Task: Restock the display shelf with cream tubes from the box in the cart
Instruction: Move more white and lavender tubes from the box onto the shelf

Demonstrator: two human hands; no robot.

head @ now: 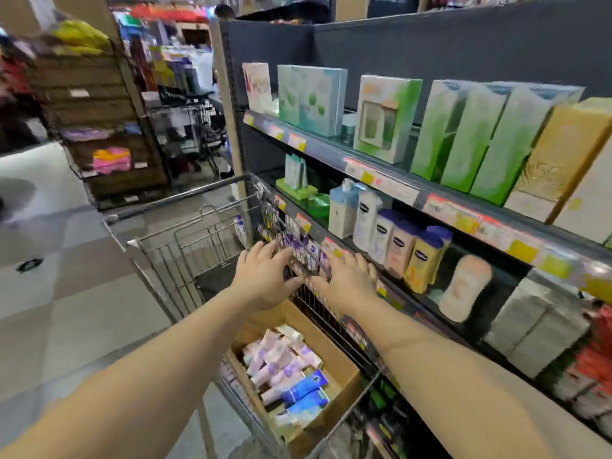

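A cardboard box (341, 366) sits in the wire shopping cart (185, 246) at the bottom centre. Several cream tubes (281, 362), pale purple, white and blue, lie loose inside it. My left hand (265, 276) and my right hand (347, 279) both reach forward over the cart's right rim with fingers spread. They hover at a row of small purple and white tubes (308, 250) standing at the front of a low shelf (334, 250). Neither hand holds anything. The view is blurred by motion.
The dark display shelving (463, 193) runs along the right, with green gift boxes (311, 97) on top and lotion bottles (397, 246) below. A brown crate rack (99, 127) stands at far left across a tiled aisle. Another cart (185, 127) stands behind.
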